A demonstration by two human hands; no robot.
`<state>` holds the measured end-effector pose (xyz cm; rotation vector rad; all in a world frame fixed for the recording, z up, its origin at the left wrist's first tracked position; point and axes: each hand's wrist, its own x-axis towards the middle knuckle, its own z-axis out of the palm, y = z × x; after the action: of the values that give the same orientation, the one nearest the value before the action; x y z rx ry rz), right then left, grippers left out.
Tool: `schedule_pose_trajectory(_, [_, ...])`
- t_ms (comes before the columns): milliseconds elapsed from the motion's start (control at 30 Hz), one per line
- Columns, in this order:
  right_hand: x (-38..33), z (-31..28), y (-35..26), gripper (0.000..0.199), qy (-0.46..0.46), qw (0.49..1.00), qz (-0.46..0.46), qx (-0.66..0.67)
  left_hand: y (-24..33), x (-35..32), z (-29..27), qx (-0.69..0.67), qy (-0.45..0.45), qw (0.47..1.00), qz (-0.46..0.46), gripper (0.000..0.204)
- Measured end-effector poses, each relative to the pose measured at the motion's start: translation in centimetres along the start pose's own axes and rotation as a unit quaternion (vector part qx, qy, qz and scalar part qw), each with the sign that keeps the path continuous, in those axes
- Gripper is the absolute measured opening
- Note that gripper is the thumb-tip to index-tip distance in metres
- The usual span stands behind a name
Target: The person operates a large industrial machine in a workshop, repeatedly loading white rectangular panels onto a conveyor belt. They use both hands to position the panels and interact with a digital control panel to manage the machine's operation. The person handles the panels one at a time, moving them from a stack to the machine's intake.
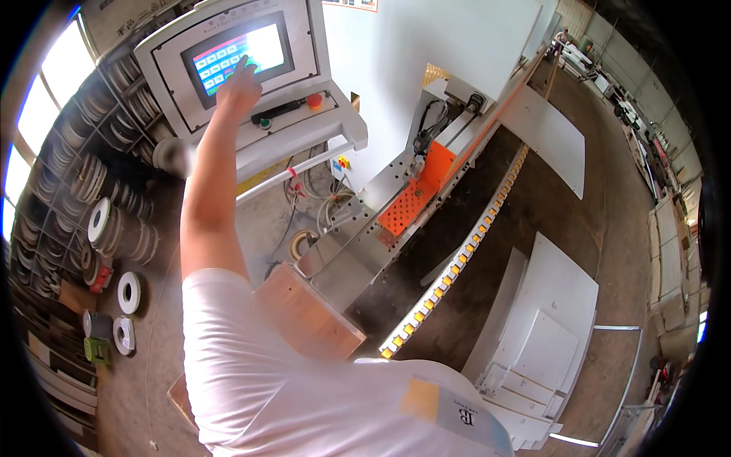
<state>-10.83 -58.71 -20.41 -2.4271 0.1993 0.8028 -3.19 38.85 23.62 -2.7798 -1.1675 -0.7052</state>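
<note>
My left arm stretches up to a control panel [167, 84] at the upper left. There my left hand [239, 89] has its index finger extended at the lit touchscreen [266, 47], with the fingertip at the picture of coloured buttons; it holds nothing, and the other fingers look curled. Just below the hand, the panel's ledge carries a red knob [314, 100], a green button [264, 123] and a black bar-shaped thing [279, 112]. My right hand is out of view.
An edge-banding machine with an orange perforated plate [402, 213] stands ahead. Beside it runs a rail of yellow rollers [457, 266]. White boards [552, 305] are stacked at right, and a wooden box [312, 308] sits near me. Shelves of banding rolls [68, 160] line the left.
</note>
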Motion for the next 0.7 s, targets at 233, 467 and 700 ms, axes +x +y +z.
schedule_pose_trajectory(233, [0.0,0.1,0.1,0.031,-0.005,1.000,0.005,-0.005,-0.7,0.9,2.1,-0.015,0.038,0.999,0.000,0.051])
schedule_pose_trajectory(467, [0.0,0.8,1.0,0.031,-0.011,1.000,-0.005,0.003,-1.4,-7.6,2.1,-0.511,0.172,0.840,-0.063,0.026])
schedule_pose_trajectory(700, [0.0,2.8,3.2,0.030,-0.014,0.999,-0.028,0.023,4.8,-32.1,7.3,-0.592,0.281,0.728,-0.202,0.013])
